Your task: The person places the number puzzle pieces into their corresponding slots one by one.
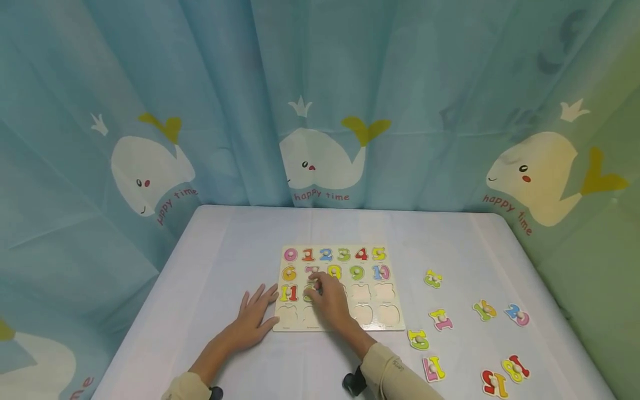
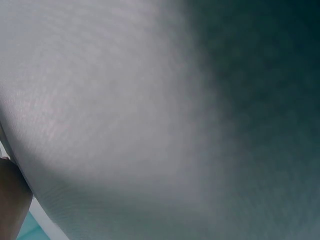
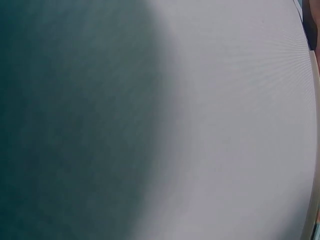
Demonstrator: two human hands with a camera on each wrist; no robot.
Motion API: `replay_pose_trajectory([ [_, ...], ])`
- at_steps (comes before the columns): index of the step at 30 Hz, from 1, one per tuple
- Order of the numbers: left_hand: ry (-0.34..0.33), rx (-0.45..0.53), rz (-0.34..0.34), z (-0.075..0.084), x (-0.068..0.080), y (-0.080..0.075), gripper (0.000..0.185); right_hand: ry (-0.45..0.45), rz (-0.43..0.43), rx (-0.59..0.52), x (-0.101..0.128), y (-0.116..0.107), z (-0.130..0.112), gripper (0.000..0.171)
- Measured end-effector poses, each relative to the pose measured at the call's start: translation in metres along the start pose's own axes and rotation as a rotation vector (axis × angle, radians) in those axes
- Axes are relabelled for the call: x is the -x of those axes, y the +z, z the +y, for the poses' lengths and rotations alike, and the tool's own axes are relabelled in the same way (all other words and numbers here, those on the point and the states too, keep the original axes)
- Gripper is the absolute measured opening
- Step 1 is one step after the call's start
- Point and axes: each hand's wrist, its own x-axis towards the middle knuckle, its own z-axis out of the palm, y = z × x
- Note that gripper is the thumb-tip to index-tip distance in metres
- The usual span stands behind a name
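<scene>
A wooden number puzzle board (image 1: 327, 325) lies on the white table, its upper rows filled with coloured knobbed number pieces. My right hand (image 1: 330, 300) reaches over the third row, thumb and fingers curled, and pinches a number puzzle piece (image 1: 308, 294) beside the piece reading 11 (image 1: 289, 293). Most of that piece is hidden under the fingers; a greenish part shows. My left hand (image 1: 252, 318) rests flat on the table with fingers spread, its fingertips at the board's left edge. Both wrist views show mostly blurred white tablecloth and dark shadow.
Several loose number pieces lie scattered right of the board, among them a pink and yellow one (image 1: 433, 369), a red and orange one (image 1: 494, 384) and a blue and pink one (image 1: 517, 315). A blue whale-print curtain (image 1: 225, 111) hangs behind the table.
</scene>
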Motion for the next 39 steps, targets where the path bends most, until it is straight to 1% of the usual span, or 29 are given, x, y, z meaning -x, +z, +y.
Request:
replay_pose_trajectory([
  [2,-0.002,-0.006,0.001,0.0,0.0,0.0,0.065,-0.006,0.0,0.003,0.0,-0.001,-0.001,0.028],
  [4,0.005,-0.01,0.017,0.0,0.0,0.0,0.065,-0.006,0.002,0.018,-0.001,0.0,-0.002,0.028],
  [7,0.01,-0.018,0.03,0.002,0.0,0.0,0.065,0.008,0.005,0.048,-0.001,0.002,-0.003,0.03],
  [11,0.004,-0.02,0.02,0.003,0.0,-0.001,0.064,0.022,0.007,0.102,-0.001,0.003,-0.004,0.032],
  [16,-0.007,-0.018,-0.002,0.003,0.0,-0.003,0.064,0.011,-0.002,0.158,-0.001,0.003,-0.003,0.033],
  [25,-0.005,-0.014,-0.006,0.002,0.0,-0.002,0.065,0.008,-0.047,0.18,-0.001,0.0,-0.005,0.033],
  [34,-0.003,-0.008,0.003,0.002,0.0,-0.002,0.063,0.029,-0.082,0.254,-0.004,-0.003,-0.014,0.034],
  [39,-0.001,-0.012,0.005,0.002,0.0,-0.001,0.063,0.045,-0.104,0.218,-0.003,-0.005,-0.012,0.035],
])
